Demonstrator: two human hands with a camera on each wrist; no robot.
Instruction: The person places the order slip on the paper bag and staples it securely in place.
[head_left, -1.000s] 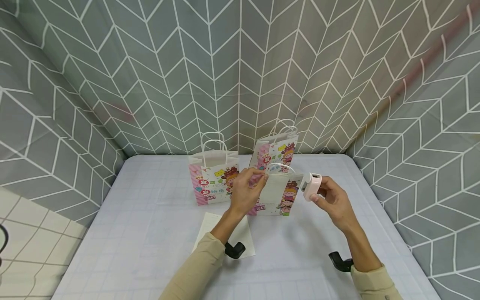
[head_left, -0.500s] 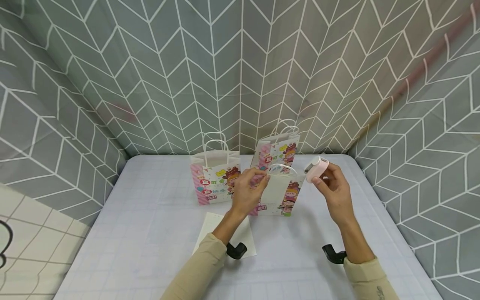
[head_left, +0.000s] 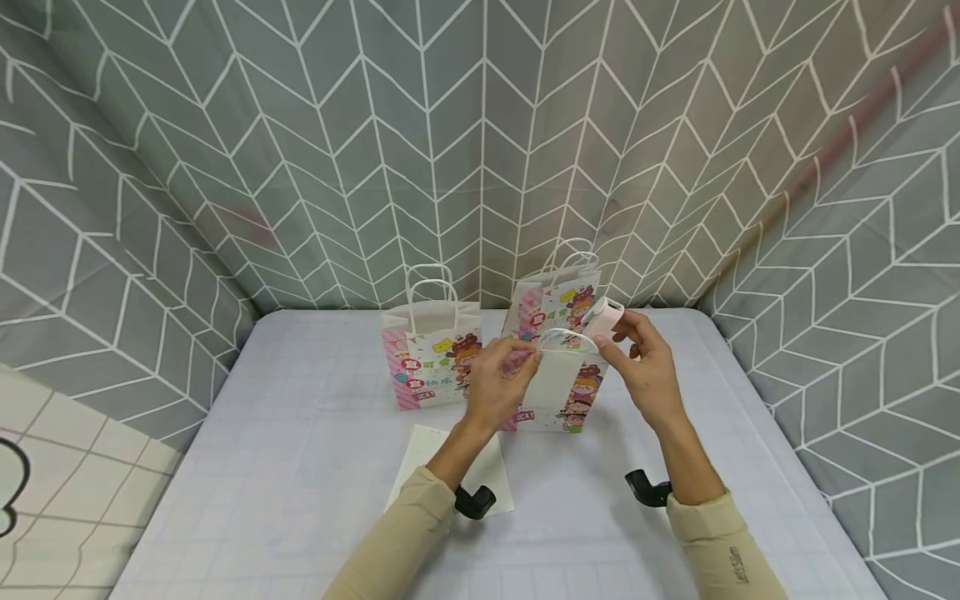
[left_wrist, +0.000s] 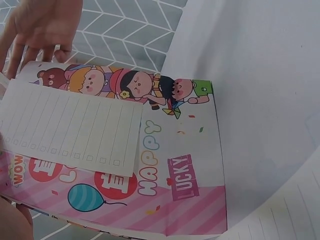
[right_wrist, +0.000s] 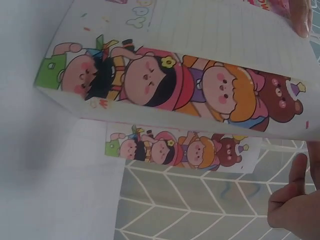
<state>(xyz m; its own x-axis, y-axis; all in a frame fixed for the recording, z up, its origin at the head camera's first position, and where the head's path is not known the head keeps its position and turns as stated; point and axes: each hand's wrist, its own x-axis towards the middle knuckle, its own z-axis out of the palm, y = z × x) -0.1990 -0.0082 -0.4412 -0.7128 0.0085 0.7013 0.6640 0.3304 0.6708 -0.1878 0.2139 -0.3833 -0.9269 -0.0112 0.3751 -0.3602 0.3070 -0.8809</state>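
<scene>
A white paper gift bag [head_left: 592, 396] with cartoon figures stands upright at the middle of the table. Against its front lies a cream lined checklist slip [left_wrist: 75, 130], near the bag's top edge. My left hand [head_left: 495, 379] pinches the slip and the bag's top edge on the left side. Between the thumb and fingers of my right hand [head_left: 648, 371] is a small pink-and-white stapler [head_left: 606, 319], at the bag's top right corner beside the white handle [head_left: 568, 335]. The stapler is hidden in both wrist views.
Two similar gift bags stand behind: one at left [head_left: 427, 358] and one at the back [head_left: 558, 290], overlapped by the front bag. More lined paper [head_left: 416, 458] lies on the table under my left forearm. A patterned grey curtain [head_left: 480, 167] encloses the table [head_left: 300, 467].
My right hand has lifted and turned the stapler, then moved it left to the bag's top right corner. My left hand has kept its pinch on the slip and bag.
</scene>
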